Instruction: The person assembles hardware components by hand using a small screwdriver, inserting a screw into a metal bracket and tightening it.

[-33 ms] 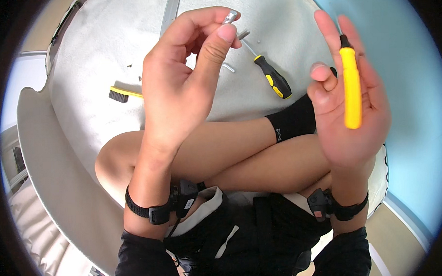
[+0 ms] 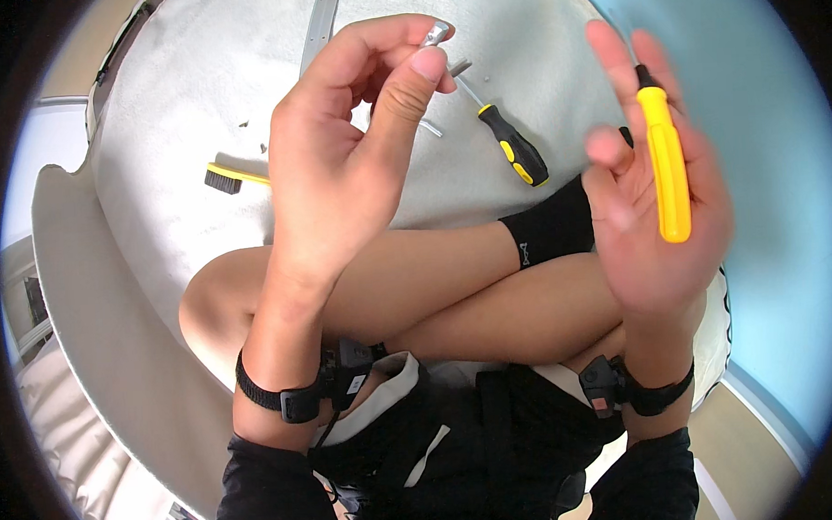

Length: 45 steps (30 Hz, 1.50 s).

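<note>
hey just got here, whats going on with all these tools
The seated person's left hand pinches a small metal piece between thumb and fingers. The right hand is raised, palm up and mostly open, with a yellow-handled tool lying along it. A black-and-yellow screwdriver and a brush lie on the pale surface.

A small, shiny silver metal piece (image 2: 435,35) is pinched between the thumb and index finger of the left hand (image 2: 335,162), its upper end tipped to the right and its lower part hidden. A slim tool with a ribbed yellow handle (image 2: 667,169), black collar and thin shaft lies along the right hand's (image 2: 627,225) palm, slightly tilted, shaft pointing away from the person.
</note>
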Available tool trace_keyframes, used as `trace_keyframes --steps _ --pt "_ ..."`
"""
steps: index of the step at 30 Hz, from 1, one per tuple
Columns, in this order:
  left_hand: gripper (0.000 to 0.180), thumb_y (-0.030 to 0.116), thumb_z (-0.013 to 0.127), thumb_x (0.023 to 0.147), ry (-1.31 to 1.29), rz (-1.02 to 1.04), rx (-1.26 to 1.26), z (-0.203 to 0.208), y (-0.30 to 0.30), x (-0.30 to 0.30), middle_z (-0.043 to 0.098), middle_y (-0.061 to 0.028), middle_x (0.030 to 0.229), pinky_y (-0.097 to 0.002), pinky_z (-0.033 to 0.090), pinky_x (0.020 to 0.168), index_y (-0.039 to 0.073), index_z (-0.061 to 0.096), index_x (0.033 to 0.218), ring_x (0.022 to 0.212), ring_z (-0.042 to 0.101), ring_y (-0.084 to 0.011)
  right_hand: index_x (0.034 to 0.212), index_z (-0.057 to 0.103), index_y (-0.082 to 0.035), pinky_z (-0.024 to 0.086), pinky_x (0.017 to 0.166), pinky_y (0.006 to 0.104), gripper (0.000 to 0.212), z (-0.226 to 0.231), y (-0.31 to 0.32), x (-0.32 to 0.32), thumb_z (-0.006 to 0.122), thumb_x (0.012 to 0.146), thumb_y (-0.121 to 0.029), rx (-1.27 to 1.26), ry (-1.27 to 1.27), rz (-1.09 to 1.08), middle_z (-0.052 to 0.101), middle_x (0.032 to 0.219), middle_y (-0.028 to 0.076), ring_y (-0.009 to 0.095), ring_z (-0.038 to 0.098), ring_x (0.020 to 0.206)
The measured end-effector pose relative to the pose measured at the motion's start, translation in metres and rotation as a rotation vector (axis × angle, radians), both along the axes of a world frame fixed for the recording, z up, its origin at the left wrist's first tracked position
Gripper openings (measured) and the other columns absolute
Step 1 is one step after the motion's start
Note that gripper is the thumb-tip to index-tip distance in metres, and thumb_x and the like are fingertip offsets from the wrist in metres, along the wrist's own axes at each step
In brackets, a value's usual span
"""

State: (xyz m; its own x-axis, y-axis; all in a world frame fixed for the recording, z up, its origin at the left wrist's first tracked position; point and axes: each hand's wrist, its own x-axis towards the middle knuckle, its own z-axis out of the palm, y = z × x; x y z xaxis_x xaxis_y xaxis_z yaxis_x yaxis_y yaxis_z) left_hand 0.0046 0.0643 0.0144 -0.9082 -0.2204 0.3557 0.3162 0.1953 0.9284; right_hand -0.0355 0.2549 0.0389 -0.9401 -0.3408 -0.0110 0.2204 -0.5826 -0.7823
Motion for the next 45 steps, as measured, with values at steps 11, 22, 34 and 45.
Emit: trace_keyframes --steps 11,22,34,45 --pt "0.025 0.003 0.061 0.083 -0.028 0.002 -0.032 -0.001 0.004 0.000 0.064 -0.0101 0.096 -0.0213 0.048 0.074 -0.002 0.059 0.107 0.082 0.060 -0.0118 0.126 0.041 0.004 0.041 0.060 0.0155 0.037 -0.006 0.006 0.001 0.028 0.092 -0.002 -0.229 -0.127 0.119 0.040 0.131 0.023 0.013 0.048 0.074" --pt "0.024 0.014 0.055 0.090 -0.032 0.027 -0.070 0.000 0.002 0.002 0.063 -0.0085 0.097 -0.0170 0.042 0.065 -0.002 0.059 0.107 0.074 0.053 -0.0065 0.136 0.022 0.005 0.031 0.106 0.0290 0.046 -0.007 -0.008 0.008 0.030 0.090 0.000 -0.178 0.232 0.159 0.020 0.142 0.023 0.032 0.023 0.132" --pt "0.018 0.013 0.048 0.092 0.136 -0.198 -0.159 0.004 0.002 0.006 0.059 -0.0081 0.088 -0.0210 0.042 0.067 0.000 0.056 0.099 0.076 0.052 -0.0109 0.115 0.045 -0.005 0.033 0.052 0.0166 0.031 0.004 -0.001 0.012 0.035 0.097 -0.029 0.144 0.261 -0.071 0.051 0.077 0.004 0.008 0.042 0.057" --pt "0.021 0.019 0.050 0.091 0.257 -0.323 -0.172 0.006 0.009 0.011 0.056 -0.0117 0.078 -0.0252 0.045 0.059 -0.002 0.053 0.094 0.066 0.052 -0.0148 0.088 0.044 -0.010 0.043 0.061 0.0282 0.043 0.005 0.003 0.016 0.019 0.096 -0.044 0.335 0.738 0.143 0.047 0.067 0.001 0.016 0.047 0.061"
